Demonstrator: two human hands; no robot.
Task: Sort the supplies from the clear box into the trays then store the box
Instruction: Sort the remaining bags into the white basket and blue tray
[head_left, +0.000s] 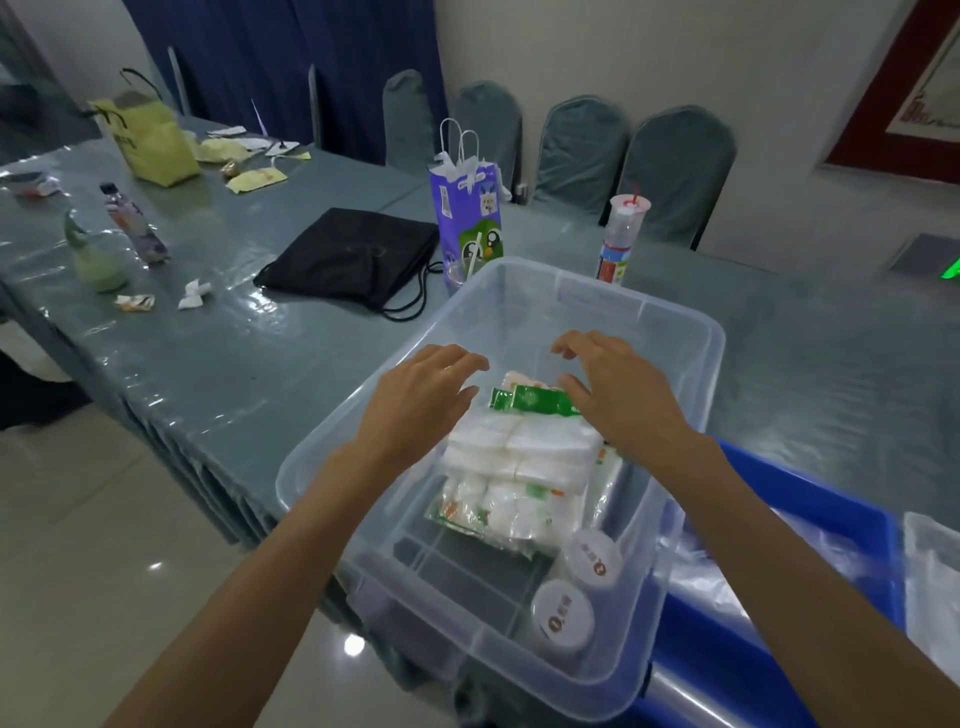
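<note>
The clear box sits at the near corner of our long table, a rounded bin of see-through plastic with a ribbed floor. Just beside it on our right lies one blue tray, hard and glossy. Inside the box we count two round white tubs and a heap of soft white packets in crinkly wrap, topped by green sachets. Our left hand hovers over the heap, fingers loosely spread, holding nothing. Our right hand is spread too, thumb touching the sachets.
</note>
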